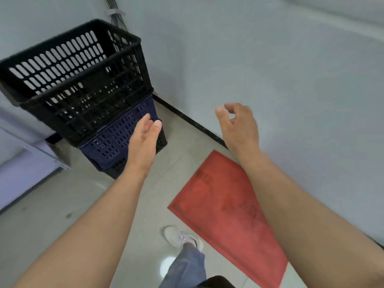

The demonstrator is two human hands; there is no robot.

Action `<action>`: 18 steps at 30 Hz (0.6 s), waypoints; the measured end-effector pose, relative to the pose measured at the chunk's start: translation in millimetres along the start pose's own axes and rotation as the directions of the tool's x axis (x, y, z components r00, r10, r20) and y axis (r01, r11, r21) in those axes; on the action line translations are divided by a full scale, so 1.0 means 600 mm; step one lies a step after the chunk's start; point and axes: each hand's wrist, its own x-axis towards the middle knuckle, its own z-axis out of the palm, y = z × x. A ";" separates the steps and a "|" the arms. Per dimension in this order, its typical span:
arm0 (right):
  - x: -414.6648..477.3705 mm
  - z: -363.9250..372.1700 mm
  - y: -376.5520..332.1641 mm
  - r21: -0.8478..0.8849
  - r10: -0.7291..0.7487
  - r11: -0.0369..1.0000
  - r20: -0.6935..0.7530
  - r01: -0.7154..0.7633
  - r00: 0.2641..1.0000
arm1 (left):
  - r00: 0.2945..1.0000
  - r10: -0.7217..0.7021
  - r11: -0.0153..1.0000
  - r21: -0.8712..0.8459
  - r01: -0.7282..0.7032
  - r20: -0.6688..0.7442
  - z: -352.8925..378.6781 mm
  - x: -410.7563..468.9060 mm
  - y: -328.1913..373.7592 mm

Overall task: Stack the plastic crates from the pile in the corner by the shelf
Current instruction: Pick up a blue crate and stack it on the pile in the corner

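A stack of three plastic crates stood in the corner by the pale wall (270, 69): a black crate (68, 80) on top, a blue crate (116, 138) beneath it, and another black one (161, 142) at the bottom. A red mat (224, 215) lay on the floor to the right. The left hand (143, 144) hovered flat and empty before the blue crate; the right hand (239, 125) hung loosely curled, holding nothing. A white shoe (176, 235) showed below.

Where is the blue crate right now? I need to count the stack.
In the head view, left of centre: the blue crate sits between two black crates, just beyond the left hand.
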 end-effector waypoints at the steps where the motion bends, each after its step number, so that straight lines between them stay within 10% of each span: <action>1: -0.022 -0.022 0.021 -0.001 0.018 1.000 -0.017 -0.018 1.000 | 1.000 0.004 1.000 0.002 -0.004 0.030 0.017 -0.025 -0.002; 18: -0.361 -0.311 0.312 0.095 0.469 0.872 -0.449 -0.481 0.761 | 0.789 -0.029 0.992 0.113 -0.051 0.613 0.311 -0.324 -0.041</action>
